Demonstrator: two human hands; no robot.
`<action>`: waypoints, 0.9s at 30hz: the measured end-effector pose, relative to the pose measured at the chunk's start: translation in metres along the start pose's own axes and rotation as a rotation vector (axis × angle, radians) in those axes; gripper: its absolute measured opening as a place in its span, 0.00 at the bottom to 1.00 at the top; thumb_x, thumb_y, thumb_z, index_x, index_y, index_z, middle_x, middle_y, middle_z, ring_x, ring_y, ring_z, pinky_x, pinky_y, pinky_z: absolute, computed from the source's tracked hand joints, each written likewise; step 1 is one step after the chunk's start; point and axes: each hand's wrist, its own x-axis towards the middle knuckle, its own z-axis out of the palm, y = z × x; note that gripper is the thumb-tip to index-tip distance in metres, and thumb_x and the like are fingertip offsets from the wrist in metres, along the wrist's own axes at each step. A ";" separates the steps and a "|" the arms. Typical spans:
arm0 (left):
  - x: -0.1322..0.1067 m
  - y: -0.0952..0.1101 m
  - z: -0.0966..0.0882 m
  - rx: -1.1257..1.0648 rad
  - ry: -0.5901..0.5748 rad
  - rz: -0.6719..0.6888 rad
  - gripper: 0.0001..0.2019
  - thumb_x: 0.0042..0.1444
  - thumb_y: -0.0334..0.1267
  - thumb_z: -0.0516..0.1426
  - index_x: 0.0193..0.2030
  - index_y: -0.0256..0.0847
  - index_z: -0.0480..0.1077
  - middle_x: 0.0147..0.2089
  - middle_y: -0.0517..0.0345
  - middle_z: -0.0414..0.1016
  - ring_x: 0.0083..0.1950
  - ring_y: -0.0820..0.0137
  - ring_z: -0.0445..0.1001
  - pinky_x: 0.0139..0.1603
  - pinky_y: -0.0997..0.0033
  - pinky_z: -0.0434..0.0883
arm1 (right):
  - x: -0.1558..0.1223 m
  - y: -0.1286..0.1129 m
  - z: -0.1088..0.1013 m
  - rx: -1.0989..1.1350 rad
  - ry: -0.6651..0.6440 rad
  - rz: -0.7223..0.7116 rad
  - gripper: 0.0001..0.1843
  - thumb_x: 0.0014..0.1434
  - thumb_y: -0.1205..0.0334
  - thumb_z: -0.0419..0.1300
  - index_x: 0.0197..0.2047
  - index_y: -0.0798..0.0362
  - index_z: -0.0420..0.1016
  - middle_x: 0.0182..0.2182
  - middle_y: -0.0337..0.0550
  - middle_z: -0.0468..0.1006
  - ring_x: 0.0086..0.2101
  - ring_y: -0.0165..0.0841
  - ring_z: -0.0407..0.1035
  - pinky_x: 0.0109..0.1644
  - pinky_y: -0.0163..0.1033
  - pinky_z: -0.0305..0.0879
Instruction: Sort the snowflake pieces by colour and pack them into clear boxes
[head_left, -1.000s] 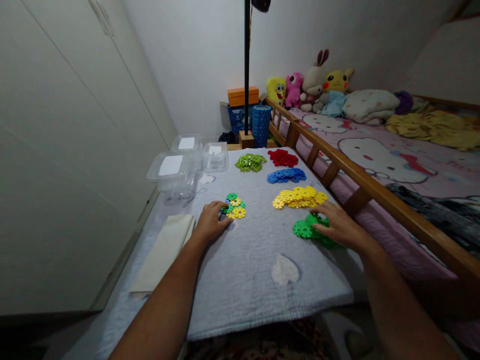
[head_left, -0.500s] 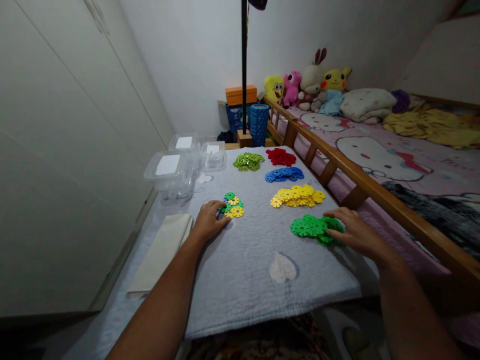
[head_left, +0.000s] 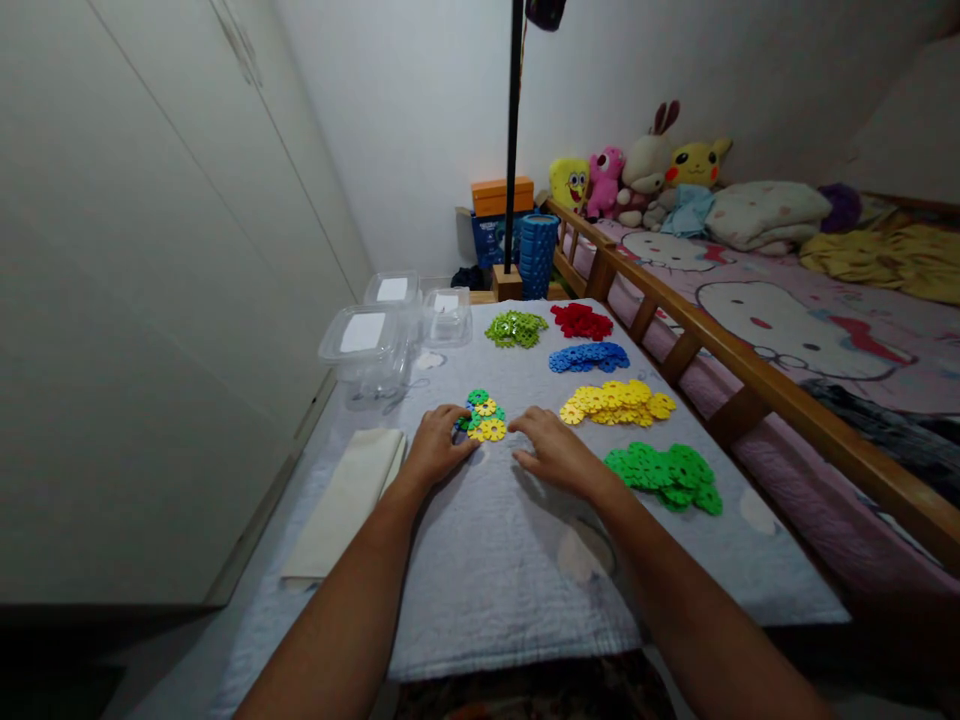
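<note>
A small cluster of flower-shaped plastic interlocking discs, in yellow, green and blue, lies on the cloth-covered table. Around its left edge curve the fingers and thumb of my left hand, hiding some of the discs. My right hand hovers just right of the cluster, thumb and forefinger apart, with no disc visible between them. Nearest to its wrist is a heap of green discs. A yellow heap lies behind that one, followed by blue discs.
Red pieces and lime-green pieces lie at the back. Clear lidded boxes stand at the back left, with a folded cream cloth in front. A wooden bed rail runs along the right. Behind the table rises a black pole.
My right hand has left the green heap and come left to the cluster. My left hand has stayed at the cluster. The whole view has shifted slightly.
</note>
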 end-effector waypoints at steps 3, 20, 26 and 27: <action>0.000 0.000 0.000 0.004 0.003 -0.001 0.20 0.52 0.41 0.65 0.51 0.42 0.73 0.54 0.49 0.76 0.57 0.56 0.72 0.60 0.53 0.66 | 0.021 -0.008 0.027 -0.027 0.047 0.045 0.22 0.61 0.65 0.60 0.59 0.56 0.71 0.53 0.53 0.73 0.53 0.41 0.65 0.60 0.43 0.60; -0.001 0.001 0.001 0.004 0.014 0.000 0.19 0.51 0.40 0.65 0.51 0.42 0.74 0.54 0.49 0.76 0.56 0.56 0.73 0.60 0.53 0.67 | 0.030 0.002 0.063 -0.019 0.140 0.108 0.14 0.60 0.60 0.60 0.48 0.53 0.73 0.47 0.50 0.74 0.49 0.42 0.62 0.55 0.44 0.59; 0.000 0.000 0.001 0.004 0.004 0.001 0.19 0.51 0.40 0.64 0.51 0.42 0.74 0.54 0.49 0.76 0.57 0.56 0.73 0.61 0.53 0.67 | 0.028 0.003 0.050 -0.022 0.122 0.112 0.18 0.58 0.61 0.61 0.51 0.55 0.74 0.47 0.51 0.73 0.50 0.43 0.63 0.56 0.44 0.59; 0.000 0.000 0.000 0.003 0.003 0.003 0.19 0.52 0.40 0.64 0.51 0.42 0.74 0.54 0.49 0.76 0.57 0.56 0.72 0.61 0.53 0.66 | 0.027 0.006 0.044 -0.028 0.130 0.111 0.18 0.57 0.60 0.61 0.51 0.54 0.74 0.46 0.51 0.74 0.49 0.43 0.63 0.56 0.44 0.59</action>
